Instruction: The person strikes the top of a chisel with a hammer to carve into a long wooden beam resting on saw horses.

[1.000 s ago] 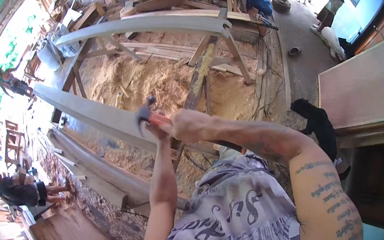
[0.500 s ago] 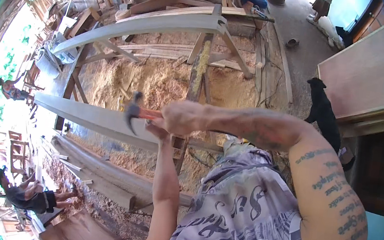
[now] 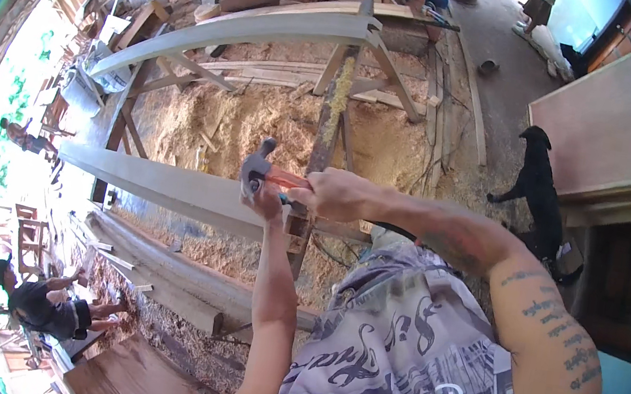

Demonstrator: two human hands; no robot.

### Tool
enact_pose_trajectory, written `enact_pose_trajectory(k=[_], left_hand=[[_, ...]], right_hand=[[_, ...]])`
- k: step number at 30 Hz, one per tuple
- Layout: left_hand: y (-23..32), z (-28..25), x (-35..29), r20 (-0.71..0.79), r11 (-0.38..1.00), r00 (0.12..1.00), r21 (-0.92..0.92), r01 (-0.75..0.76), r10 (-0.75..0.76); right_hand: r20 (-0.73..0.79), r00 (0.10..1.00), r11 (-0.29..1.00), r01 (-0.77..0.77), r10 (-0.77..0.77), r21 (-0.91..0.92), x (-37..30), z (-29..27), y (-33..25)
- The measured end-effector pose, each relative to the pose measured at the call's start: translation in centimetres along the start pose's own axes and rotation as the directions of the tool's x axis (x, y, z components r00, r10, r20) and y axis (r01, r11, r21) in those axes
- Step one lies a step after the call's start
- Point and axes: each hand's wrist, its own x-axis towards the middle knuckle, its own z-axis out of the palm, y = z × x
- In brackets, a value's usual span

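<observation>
My right hand [image 3: 334, 194] is wrapped round the orange handle of a claw hammer [image 3: 257, 168]. The hammer's dark metal head is right over my left hand [image 3: 265, 201], at the near end of a long pale wooden beam [image 3: 150, 182]. The fingers of my left hand are closed by the beam's end. A small bluish bit shows beside them, but what they hold is mostly hidden behind the hand and hammer. Under the beam's end stands a wooden trestle [image 3: 331, 119] dusted with yellow shavings.
A second pale beam [image 3: 233, 36] lies beyond, parallel. Wood shavings [image 3: 262, 114] cover the ground. A black dog [image 3: 536, 186] is at the right, by a leaning panel [image 3: 616, 121]. One person [image 3: 50, 305] sits at lower left; another [image 3: 27, 137] is farther off. More timber [image 3: 161, 276] lies nearby.
The hammer has shifted right and its head now hangs over my left hand. My right hand has moved right. The dog has stretched a leg out to the left.
</observation>
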Motion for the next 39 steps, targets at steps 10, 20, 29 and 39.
enact_pose_trajectory(k=[10, 20, 29, 39], left_hand=[[0.1, -4.4, 2.4, -0.595, 0.781, 0.509, -0.514, 0.355, -0.622], [5.8, 0.5, 1.1, -0.201, 0.994, 0.976, 0.049, 0.095, -0.083], [5.5, 1.4, 0.2, -0.182, 0.983, 0.982, 0.164, 0.075, -0.045], [0.9, 0.9, -1.6, -0.092, 0.992, 0.988, 0.016, 0.124, -0.122]], right_hand=[[-0.224, 0.942, 0.953, -0.198, 0.249, 0.228, -4.5, -1.3, 7.3], [-0.187, 0.923, 0.911, -0.268, 0.336, 0.315, -6.4, -1.7, 9.6], [-0.15, 0.965, 0.962, -0.181, 0.214, 0.204, -6.1, -1.7, 8.0], [-0.191, 0.952, 0.963, 0.259, -0.241, 0.075, -5.9, -4.4, -4.7]])
